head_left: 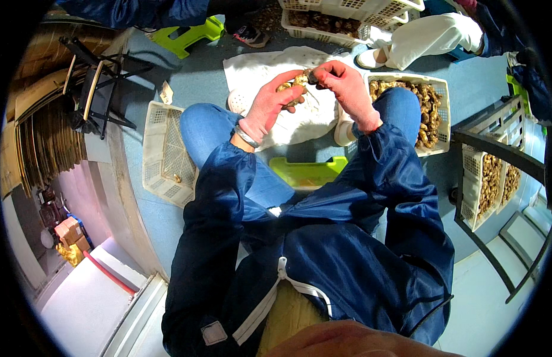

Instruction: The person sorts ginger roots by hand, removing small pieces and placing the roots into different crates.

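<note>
Lump, likely firm, light, best cupped: left hand grips it; alongside, right hand pinches a dark bit.

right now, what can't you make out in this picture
All in the head view:
Small dark item: too small, partly covered by the right hand.
Lumpy piece: underside, hidden by the left hand.
Laden crate: lower-left corner, behind the right knee.
Stacked crates: cut off by the top picture edge.

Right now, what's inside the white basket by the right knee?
Lots of brown, knobbly pieces. The right knee hides part of the basket, and anything under the top layer can't be seen.
</note>
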The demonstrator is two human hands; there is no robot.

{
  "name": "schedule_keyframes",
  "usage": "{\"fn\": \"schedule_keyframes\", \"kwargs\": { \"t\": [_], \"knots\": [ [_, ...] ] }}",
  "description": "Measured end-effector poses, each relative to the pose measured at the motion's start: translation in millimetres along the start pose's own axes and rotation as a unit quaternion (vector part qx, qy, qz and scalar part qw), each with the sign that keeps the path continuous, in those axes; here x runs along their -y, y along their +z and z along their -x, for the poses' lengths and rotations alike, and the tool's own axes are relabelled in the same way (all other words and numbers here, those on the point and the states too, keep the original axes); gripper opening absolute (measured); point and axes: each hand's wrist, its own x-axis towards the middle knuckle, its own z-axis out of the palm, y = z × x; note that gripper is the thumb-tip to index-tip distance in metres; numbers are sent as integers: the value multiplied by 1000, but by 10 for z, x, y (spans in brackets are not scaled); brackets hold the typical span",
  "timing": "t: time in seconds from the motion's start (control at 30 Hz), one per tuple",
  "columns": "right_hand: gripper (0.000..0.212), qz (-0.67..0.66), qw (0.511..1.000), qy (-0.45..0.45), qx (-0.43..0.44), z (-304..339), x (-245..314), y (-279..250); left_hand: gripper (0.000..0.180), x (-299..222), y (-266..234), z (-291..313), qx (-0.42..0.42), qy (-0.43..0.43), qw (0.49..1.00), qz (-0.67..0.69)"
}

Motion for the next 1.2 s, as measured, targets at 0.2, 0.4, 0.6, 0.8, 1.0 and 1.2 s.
{"fn": "schedule_keyframes", "kwargs": {
  "t": [0.2,0.4,0.6,0.8,1.0,1.2],
  "knots": [
    [20,156,978,-136,16,76,153,17,46,0,-21,35,-8,-12,1000,19],
    [19,158,982,-98,-30,-15,113,-82,44,-14,-2,43,-3,-44,999,11],
    [16,153,982,-96,52,50,84,-10,42,13,-35,77,-4,-43,999,-12],
    [17,164,970,-152,92,58,143,18,42,-18,-14,108,-15,-39,999,-12],
    [20,195,975,-94,52,-4,107,-65,44,10,-9,73,-15,-2,998,-60],
    [19,245,965,-83,32,-32,94,-106,44,29,20,76,-31,45,989,-134]
  ]
}}
